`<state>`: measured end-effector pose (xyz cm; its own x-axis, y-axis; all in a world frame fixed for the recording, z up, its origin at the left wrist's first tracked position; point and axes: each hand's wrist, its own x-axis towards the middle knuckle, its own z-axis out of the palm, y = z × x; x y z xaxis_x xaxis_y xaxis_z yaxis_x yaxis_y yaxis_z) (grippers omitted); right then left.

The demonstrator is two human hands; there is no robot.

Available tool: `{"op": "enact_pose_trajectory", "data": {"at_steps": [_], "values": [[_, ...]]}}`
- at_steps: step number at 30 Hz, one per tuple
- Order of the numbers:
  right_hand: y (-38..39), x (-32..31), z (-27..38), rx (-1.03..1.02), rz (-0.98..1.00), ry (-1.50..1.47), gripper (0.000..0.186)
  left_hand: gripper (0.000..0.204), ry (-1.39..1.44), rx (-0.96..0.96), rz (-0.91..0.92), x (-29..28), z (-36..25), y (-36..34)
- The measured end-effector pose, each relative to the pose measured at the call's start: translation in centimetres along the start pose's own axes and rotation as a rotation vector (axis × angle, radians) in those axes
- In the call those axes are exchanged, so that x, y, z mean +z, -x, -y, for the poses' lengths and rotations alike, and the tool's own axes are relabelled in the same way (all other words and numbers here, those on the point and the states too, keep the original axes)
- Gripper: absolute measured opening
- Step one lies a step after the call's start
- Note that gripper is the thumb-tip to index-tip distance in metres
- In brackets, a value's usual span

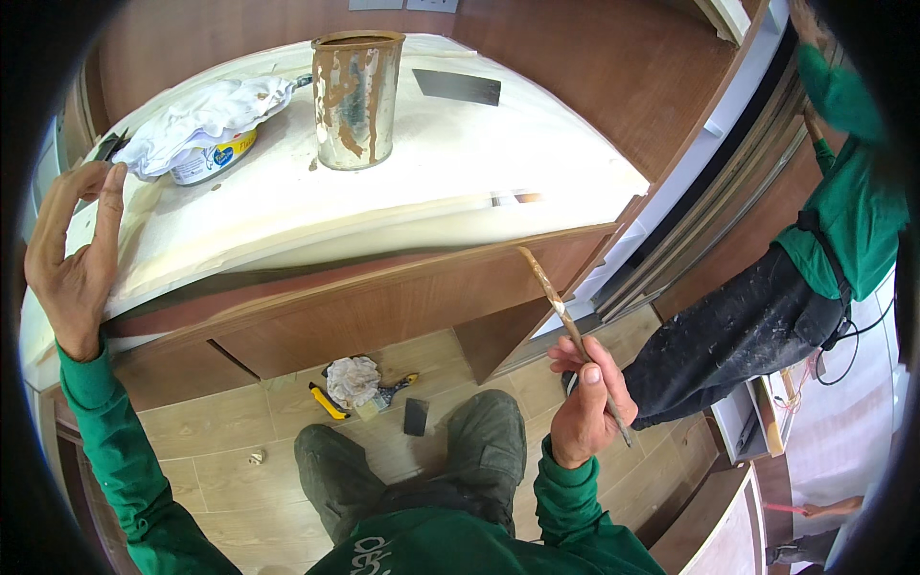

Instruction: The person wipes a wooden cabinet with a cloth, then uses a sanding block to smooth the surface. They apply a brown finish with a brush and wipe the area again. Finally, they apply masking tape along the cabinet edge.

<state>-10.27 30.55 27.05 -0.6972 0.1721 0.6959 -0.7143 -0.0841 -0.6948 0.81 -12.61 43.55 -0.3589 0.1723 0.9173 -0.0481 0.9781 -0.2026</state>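
Nearest to my camera, I see the bare right hand (pixel 589 407) closed around the long thin brush with brown and white paint stains (pixel 557 303); the thumb and the fingers pinch it at the lower part. The brush leans up to the left, and its brown tip appears in front of the brown wooden front panel (pixel 402 302) of the desk; whether it touches this panel I cannot tell. The bare left hand (pixel 77 254) is half open at the left edge of the white-covered desk (pixel 460 168), with bent fingers and a gap before the thumb; I see nothing held in it, but I cannot tell if its fingertips touch something. Just beyond these fingertips, a crumpled white cloth (pixel 206 120) lies over a low round tin with yellow and blue label (pixel 216 160). To its right, a tall metal can smeared with brown paint (pixel 356 105) stands upright, and near it lies a flat dark grey plate (pixel 457 87). Down on the tiled floor (pixel 235 470) I find a yellow and black tool handle (pixel 329 401) beside a crumpled whitish bundle (pixel 353 380). Farther right, a co-worker in green top and stained dark trousers (pixel 728 321) stands with arms raised.
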Motion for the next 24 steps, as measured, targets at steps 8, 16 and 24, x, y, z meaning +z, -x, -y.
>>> {"op": "enact_pose_trajectory", "data": {"at_steps": [8,16,24], "values": [[-0.1,0.5,0.2,0.046,0.040,-0.046,0.029,0.018,-0.047,-0.001,0.046,-0.2,0.8,0.2],[-0.1,0.6,-0.3,0.059,0.033,-0.021,0.028,0.019,-0.063,0.030,0.058,-0.3,1.0,0.4],[-0.2,0.6,-0.5,0.050,0.005,-0.001,0.027,0.021,-0.110,0.070,0.061,-0.2,1.2,0.5]]}}
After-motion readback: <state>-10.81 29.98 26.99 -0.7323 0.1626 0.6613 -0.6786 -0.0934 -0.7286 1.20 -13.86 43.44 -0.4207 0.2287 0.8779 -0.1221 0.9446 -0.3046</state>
